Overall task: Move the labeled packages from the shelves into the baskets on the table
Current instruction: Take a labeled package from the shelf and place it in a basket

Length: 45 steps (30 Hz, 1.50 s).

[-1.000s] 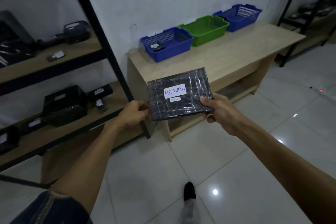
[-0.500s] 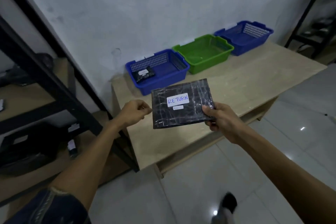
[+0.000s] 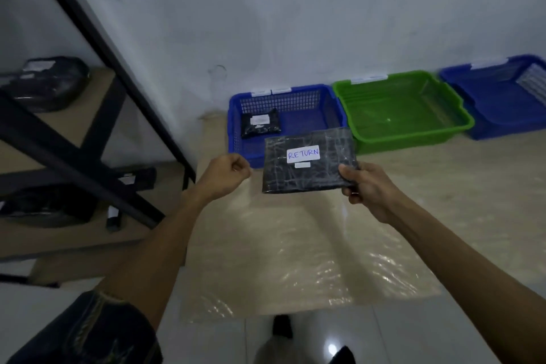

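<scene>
Moved: since half a second before, the package had come forward and its far edge covered the front wall of the left blue basket; the desk filled more of the view.
Package: black and flat, wrapped in shiny film, with a white label reading "RETURN" facing up; it was held in the air above the desk, touching neither desk nor basket.
Right hand: it gripped the package's right edge, thumb on top and fingers curled beneath.
Left hand: it was curled into a loose fist just left of the package, apart from it and holding nothing.
Left blue basket: a small black package with a white label lay in its left half.
Green basket: it stood just right of the blue one, against the wall.
Right blue basket: it stood beside the green one, at the frame's edge.
Shelves: they stood left of the desk, with dark wrapped packages on two levels.
</scene>
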Each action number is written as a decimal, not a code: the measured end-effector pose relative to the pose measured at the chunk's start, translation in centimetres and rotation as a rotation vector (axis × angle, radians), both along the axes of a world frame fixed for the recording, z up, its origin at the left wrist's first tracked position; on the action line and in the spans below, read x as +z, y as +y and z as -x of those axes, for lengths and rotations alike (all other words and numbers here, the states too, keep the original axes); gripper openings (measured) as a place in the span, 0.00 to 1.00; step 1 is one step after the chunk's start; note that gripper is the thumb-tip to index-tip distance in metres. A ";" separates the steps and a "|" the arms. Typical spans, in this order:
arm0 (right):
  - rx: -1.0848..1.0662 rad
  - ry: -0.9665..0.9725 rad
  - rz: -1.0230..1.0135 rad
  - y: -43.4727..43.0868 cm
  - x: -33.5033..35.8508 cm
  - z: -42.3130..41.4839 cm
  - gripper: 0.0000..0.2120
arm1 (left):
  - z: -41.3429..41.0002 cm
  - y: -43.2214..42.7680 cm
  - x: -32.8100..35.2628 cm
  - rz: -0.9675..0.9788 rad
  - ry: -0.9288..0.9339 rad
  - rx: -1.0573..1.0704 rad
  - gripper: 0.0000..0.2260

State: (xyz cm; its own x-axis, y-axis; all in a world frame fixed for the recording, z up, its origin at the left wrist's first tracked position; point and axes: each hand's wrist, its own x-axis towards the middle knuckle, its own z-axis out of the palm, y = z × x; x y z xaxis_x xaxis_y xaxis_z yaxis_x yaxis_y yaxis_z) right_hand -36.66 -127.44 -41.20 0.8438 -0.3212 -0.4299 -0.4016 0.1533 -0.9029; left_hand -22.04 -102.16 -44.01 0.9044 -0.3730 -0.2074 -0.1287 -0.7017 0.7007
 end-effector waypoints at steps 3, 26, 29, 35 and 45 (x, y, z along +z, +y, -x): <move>0.038 0.028 -0.006 -1.2 -1.3 -3.8 0.07 | -2.9 -0.5 -1.2 -0.001 -0.011 0.086 0.06; 0.076 0.411 0.225 -1.0 -8.6 -24.0 0.10 | -14.2 -3.6 -10.8 -0.040 -0.179 0.171 0.29; 0.106 0.436 0.247 -0.4 -9.9 -24.6 0.10 | -14.3 -3.7 -11.1 0.002 -0.183 0.180 0.30; 0.250 0.517 0.431 -0.1 -12.0 -24.9 0.08 | -14.2 -3.7 -11.5 0.064 -0.203 0.187 0.31; 0.510 0.604 0.785 0.2 -12.3 -25.1 0.17 | -14.1 -3.7 -11.7 0.074 -0.206 0.190 0.35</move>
